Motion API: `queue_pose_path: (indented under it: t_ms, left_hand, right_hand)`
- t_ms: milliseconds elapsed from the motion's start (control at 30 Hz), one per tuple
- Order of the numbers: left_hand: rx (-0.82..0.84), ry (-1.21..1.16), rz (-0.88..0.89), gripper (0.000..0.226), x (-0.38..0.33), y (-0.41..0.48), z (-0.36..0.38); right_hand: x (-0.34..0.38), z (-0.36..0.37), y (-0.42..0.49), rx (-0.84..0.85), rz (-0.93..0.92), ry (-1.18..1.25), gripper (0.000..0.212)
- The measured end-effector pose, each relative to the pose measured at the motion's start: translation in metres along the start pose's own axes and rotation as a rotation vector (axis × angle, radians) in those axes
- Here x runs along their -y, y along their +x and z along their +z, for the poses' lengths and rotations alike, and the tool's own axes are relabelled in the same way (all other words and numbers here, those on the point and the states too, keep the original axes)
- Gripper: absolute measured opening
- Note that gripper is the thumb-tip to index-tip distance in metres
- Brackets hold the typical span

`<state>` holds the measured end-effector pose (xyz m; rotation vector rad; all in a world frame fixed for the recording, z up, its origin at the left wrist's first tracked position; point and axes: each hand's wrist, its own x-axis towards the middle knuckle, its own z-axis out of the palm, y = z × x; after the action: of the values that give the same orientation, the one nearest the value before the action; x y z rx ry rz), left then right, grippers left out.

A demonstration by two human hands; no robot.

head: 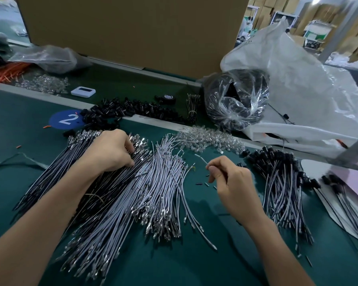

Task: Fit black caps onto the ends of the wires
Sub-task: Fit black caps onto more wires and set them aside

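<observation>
On the green tabletop [19, 124], my left grip [110, 150] curls into the wire pile [132, 193], fingertips buried; I cannot tell its hold. My right grip [232, 182] pinches one wire [202, 159], the rest of it hidden.

hands [112, 150] [230, 182]: 2 | wires [153, 193]: too many to count | tape roll [168, 98]: 1 | blue disc [60, 120]: 1
</observation>
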<state>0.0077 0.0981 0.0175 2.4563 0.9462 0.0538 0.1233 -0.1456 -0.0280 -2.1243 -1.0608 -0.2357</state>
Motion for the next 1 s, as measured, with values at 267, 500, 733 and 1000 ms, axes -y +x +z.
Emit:
queue_pose_path:
  t_ms: [267, 500, 733, 1000]
  left_hand:
    - [-0.193, 0.158, 0.059, 0.026, -0.009, -0.008, -0.002]
    - [-0.365, 0.195, 0.155, 0.027, -0.018, -0.004, -0.017]
    - [-0.274, 0.148, 0.276, 0.029, -0.023, 0.003, -0.038]
    - [-0.363, 0.248, 0.275, 0.032, -0.01, 0.017, -0.024]
  right_hand:
    - [-0.001, 0.0, 0.002, -0.089, 0.058, 0.053, 0.011]
    - [0.001, -0.001, 0.003, -0.087, 0.051, 0.054, 0.011]
    - [0.0, 0.0, 0.002, -0.048, 0.063, 0.033, 0.012]
    - [0.0, -0.001, 0.002, -0.045, 0.061, 0.037, 0.013]
